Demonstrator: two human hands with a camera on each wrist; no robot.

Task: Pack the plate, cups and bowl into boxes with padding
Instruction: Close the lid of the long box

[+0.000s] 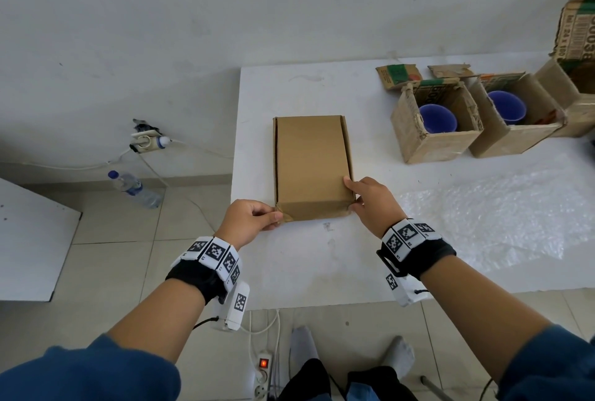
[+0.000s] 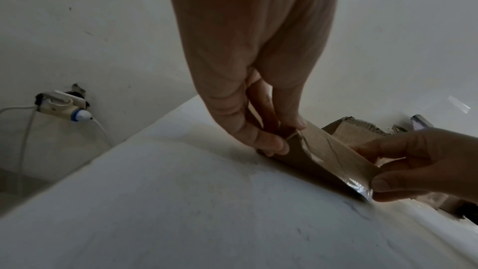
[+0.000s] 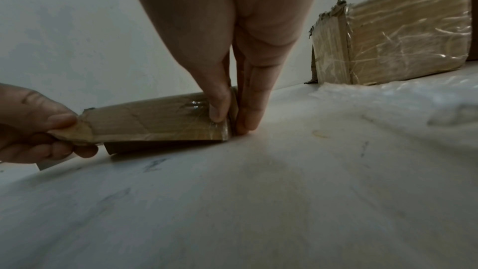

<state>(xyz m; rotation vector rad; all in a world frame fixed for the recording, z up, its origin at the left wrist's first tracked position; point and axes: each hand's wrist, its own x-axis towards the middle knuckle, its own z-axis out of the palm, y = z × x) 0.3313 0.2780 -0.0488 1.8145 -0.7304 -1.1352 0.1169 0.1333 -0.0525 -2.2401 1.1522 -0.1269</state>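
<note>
A flat brown cardboard box [image 1: 310, 162] lies closed on the white table [image 1: 309, 259], its taped front flap [image 2: 333, 156] [image 3: 155, 122] facing me. My left hand [image 1: 254, 218] [image 2: 271, 138] pinches the flap's near left corner. My right hand [image 1: 360, 194] [image 3: 232, 118] grips the near right corner, thumb on the front, fingers on top and along the side. Two open worn boxes at the back right each hold a blue cup: one box [image 1: 434, 130] with a cup [image 1: 438, 117], the other box [image 1: 515, 117] with a cup [image 1: 508, 107]. Plate and bowl are not visible.
A sheet of bubble wrap [image 1: 489, 207] covers the table's right part. A larger open box [image 1: 576, 55] stands at the far right, with torn cardboard scraps [image 1: 399, 75] behind the cup boxes. On the floor lie a water bottle [image 1: 135, 189] and a power strip [image 1: 262, 375].
</note>
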